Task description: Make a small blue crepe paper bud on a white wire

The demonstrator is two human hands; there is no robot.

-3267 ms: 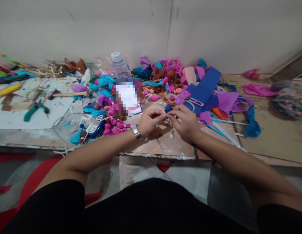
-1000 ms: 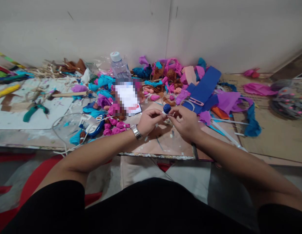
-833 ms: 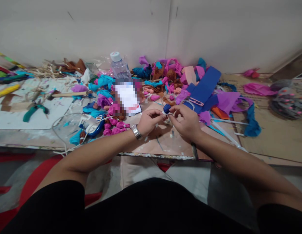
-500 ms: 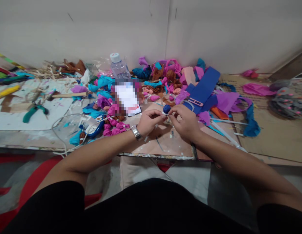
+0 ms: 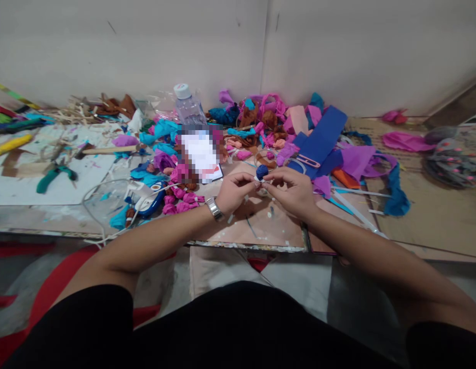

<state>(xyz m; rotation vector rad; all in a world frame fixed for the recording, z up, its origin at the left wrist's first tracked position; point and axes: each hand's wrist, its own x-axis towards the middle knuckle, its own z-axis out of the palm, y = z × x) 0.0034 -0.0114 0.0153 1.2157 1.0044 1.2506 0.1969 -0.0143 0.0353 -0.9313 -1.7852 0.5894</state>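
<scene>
A small dark blue crepe-paper ball [image 5: 261,171] sits between my fingertips above the low work board [image 5: 261,228]. My left hand [image 5: 235,192], with a metal watch on the wrist, pinches it from the left. My right hand [image 5: 295,190] pinches it from the right, fingers curled. A thin white strip shows at the ball's base; what it is I cannot make out. Just beyond my hands lies a folded blue paper sheet [image 5: 320,138] with a pink clip on it.
Heaps of crumpled pink, purple, turquoise and brown paper cover the board's far side. A plastic bottle [image 5: 187,105] stands behind a blurred white card. A blue glue gun [image 5: 151,201] with white cord lies left of my hands, green pliers [image 5: 53,175] farther left.
Both hands stayed in place around the blue ball. The right hand's fingers shifted slightly, turning and working the ball; it sits a little lower and more to the left than 3.3 s ago.
</scene>
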